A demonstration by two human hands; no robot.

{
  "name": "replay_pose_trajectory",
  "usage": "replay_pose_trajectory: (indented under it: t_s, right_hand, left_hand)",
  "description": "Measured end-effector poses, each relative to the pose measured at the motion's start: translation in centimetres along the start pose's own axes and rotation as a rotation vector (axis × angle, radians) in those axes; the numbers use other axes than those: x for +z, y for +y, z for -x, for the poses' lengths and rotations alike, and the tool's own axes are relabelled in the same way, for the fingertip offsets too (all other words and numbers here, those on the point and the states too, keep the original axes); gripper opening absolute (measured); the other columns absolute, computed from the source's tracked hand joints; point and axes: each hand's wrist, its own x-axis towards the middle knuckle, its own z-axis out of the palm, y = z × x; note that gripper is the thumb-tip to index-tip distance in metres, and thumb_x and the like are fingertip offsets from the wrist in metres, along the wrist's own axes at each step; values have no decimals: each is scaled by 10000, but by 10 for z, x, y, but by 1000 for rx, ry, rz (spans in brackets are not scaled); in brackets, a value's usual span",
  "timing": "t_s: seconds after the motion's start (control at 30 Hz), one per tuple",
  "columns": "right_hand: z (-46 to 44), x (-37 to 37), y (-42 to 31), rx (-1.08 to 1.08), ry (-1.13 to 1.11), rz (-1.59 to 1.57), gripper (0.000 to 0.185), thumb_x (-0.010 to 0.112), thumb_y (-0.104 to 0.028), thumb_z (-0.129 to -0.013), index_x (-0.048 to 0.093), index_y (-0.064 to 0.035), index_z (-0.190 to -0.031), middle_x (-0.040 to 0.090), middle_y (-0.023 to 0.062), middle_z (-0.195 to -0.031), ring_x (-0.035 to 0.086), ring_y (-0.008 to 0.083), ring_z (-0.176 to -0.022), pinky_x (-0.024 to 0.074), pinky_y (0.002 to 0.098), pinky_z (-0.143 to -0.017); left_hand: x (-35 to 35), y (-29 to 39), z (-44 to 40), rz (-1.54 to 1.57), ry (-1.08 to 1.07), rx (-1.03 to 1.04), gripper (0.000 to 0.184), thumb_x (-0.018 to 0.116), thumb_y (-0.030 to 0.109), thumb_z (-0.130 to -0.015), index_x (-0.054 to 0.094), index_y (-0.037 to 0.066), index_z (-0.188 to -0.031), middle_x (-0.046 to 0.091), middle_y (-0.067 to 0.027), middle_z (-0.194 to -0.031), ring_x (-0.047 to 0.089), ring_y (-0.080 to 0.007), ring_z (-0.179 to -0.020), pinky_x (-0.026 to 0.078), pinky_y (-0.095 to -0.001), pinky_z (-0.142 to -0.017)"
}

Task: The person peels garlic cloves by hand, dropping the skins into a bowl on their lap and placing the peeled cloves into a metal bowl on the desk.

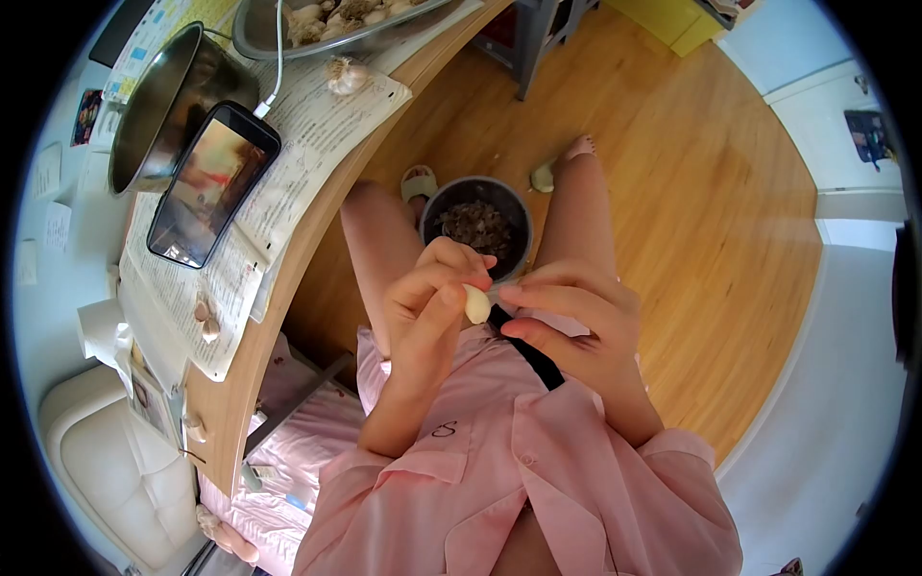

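Note:
My left hand (429,298) pinches a pale, peeled garlic clove (477,304) between thumb and fingers, in front of my lap. Just to its right is my right hand (581,326), its thumb and forefinger spread apart near the clove with nothing I can make out between them. Below the hands, on the floor between my legs, stands a dark bucket (525,216) with a heap of brownish peelings (477,228) inside.
On the paper-covered desk (331,144) at left are a steel pot (144,125), a phone (213,187) on a white cable, a garlic bulb (346,76), loose cloves (209,328) and a metal basin (259,43) of garlic. A grey stool (528,48) stands beyond.

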Motion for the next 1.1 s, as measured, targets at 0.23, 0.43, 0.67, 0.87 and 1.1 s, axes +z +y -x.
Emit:
replay_pose_trajectory:
  t_s: [0.23, 0.43, 0.67, 0.87, 1.1]
  right_hand:
    - [-1, 15, 1, -51, 121, 12, 254, 737, -14, -640, 662, -18, -882, 616, 83, -852, 606, 200, -749, 502, 272, -629]
    - [5, 15, 4, -61, 118, 22, 219, 654, 69, -656, 658, -8, -861, 622, 100, -874, 613, 208, -763, 512, 279, -647]
    - [3, 24, 11, -194, 202, 135, 204, 661, 52, -642, 627, -9, -835, 597, 92, -826, 590, 222, -715, 490, 289, -611]
    - [8, 28, 11, -156, 207, 95, 167, 662, 44, -669, 603, -22, -810, 583, 90, -797, 578, 237, -704, 476, 300, -601]
    - [8, 35, 82, 64, 231, 232, 150, 606, 60, -750, 586, -28, -870, 577, 107, -801, 578, 252, -715, 469, 296, -633]
  left_hand:
    - [2, -4, 1, -5, 10, -28, 197, 558, 163, -881, 638, -13, -845, 520, -57, -871, 501, -176, -902, 359, -377, -948]
    - [4, -5, 1, 38, 20, -46, 196, 551, 160, -888, 639, -12, -858, 527, -58, -881, 506, -171, -903, 359, -372, -951]
    - [4, -5, 1, 47, 13, -42, 197, 545, 159, -891, 633, -16, -867, 524, -61, -896, 506, -171, -912, 360, -372, -953]
    - [1, -7, 1, 70, 28, -19, 190, 537, 157, -898, 625, -12, -894, 520, -66, -912, 503, -164, -920, 364, -361, -948]
    - [-4, 17, 2, 38, 175, -26, 183, 516, 130, -910, 574, -31, -974, 606, -137, -944, 606, -194, -787, 494, -303, -752]
